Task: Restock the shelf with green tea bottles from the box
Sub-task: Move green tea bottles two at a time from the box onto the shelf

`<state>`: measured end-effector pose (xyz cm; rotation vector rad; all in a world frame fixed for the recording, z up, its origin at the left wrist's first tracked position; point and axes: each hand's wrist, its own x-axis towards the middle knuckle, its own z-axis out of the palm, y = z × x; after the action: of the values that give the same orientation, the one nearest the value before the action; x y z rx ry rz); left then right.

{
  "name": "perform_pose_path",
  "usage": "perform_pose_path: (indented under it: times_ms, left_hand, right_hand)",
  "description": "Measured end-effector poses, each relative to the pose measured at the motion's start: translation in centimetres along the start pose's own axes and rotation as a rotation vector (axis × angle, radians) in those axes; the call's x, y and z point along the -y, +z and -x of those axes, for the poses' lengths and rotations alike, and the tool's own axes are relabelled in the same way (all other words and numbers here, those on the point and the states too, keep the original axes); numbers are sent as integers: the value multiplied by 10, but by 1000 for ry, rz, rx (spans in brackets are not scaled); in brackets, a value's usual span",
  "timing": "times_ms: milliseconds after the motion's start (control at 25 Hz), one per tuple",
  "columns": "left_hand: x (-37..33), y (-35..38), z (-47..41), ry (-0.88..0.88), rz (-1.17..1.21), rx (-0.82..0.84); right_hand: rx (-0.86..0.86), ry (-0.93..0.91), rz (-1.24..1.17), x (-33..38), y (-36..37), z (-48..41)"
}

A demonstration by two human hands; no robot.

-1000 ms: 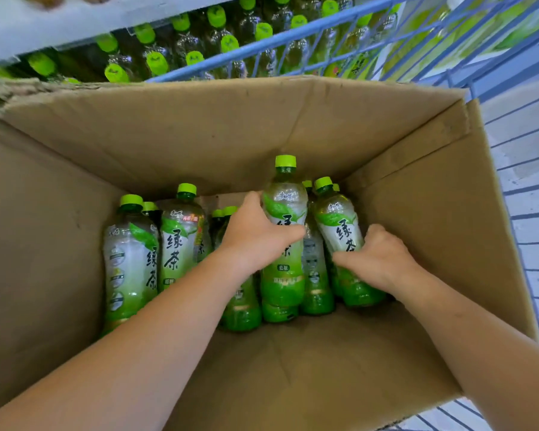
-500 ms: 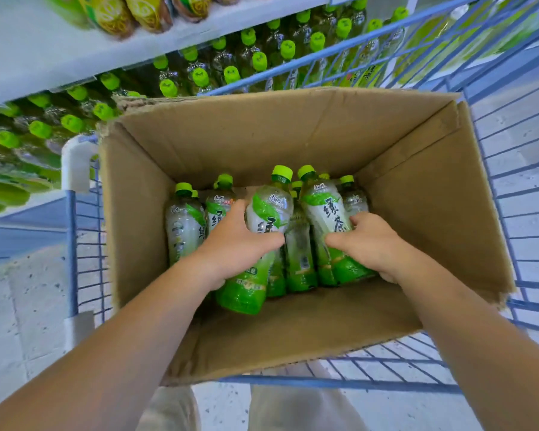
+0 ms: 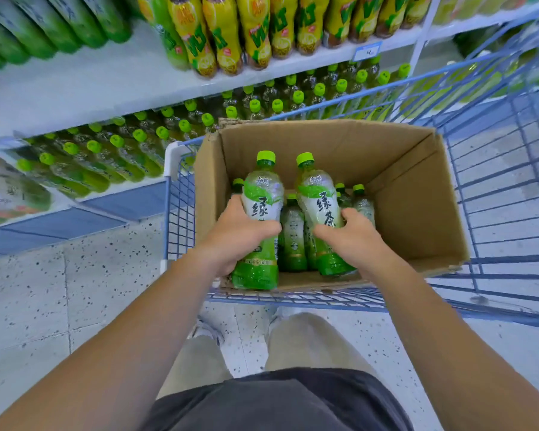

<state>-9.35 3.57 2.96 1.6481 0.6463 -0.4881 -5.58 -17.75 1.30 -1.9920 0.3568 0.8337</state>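
Head view: two green tea bottles are held over the box (image 3: 417,213), one per hand. The left bottle (image 3: 262,194) is gripped at mid-body by the left hand (image 3: 240,241), and the right bottle (image 3: 319,194) is gripped the same way by the right hand (image 3: 352,241).

Long axes: both near upright, caps up and leaned away toward the far box wall, roughly parallel, just beside each other but apart. The left bottle's base is seen in front of the near box rim; the right one's base sits just inside it.

Key relation: the shelf (image 3: 128,188) with its shelved green-capped bottles (image 3: 156,141) lies forward and to the left, beyond the cart (image 3: 495,197). The left hand is judged nearer, so its bottle is probably placed first, cap kept up.

Fingers: on each hand, digits are curled tight round the label band, not spread; nothing else is touched. The far-side fingers are hidden by the bottles.

Remaining bottles (image 3: 293,231) are standing at the box floor, between and behind the held pair.
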Motion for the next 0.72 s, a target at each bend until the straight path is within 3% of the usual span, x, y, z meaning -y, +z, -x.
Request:
perform_pose_path:
  times_ms: [360,720]
  left_hand:
    - [-23,-88,76,155,133,-103]
    - [-21,-225,113,344,138,-268]
  right_hand:
    - [-72,-195,40,85,43,79]
    - [-127,-344,54,174,147,122]
